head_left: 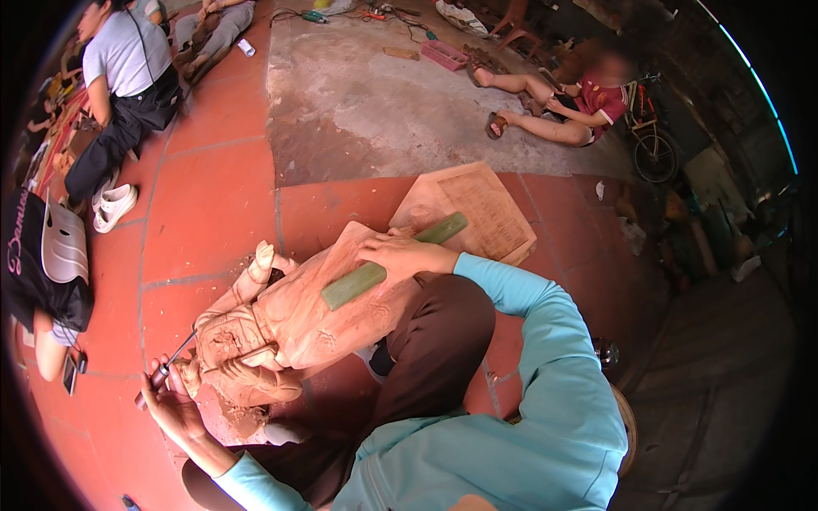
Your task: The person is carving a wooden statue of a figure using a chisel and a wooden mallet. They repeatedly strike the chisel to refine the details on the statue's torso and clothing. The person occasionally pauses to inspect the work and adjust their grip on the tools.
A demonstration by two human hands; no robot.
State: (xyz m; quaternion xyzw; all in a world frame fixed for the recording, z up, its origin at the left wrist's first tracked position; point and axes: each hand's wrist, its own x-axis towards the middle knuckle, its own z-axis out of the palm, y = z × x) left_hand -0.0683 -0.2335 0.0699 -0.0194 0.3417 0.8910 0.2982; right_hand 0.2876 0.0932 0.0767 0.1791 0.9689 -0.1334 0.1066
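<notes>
Red tiled floor [213, 204] meets a grey concrete patch [383, 94] farther back; other people sit at its edges. No container shows near your hands. Across your lap lies the pale carved wooden statue [290, 324], its worked end toward your left. Your left hand [170, 404] has its fingers curled closed around a thin metal-shafted carving tool [166, 368], the tip touching the carved detail at the statue's lower end. Your right hand [400, 255] rests palm down on the statue's upper side, fingers wrapped over a green rectangular wooden bar [388, 262] that lies across the figure. Beyond it, a flat carved wooden panel [486, 209] lies on the tiles, just beside the statue
</notes>
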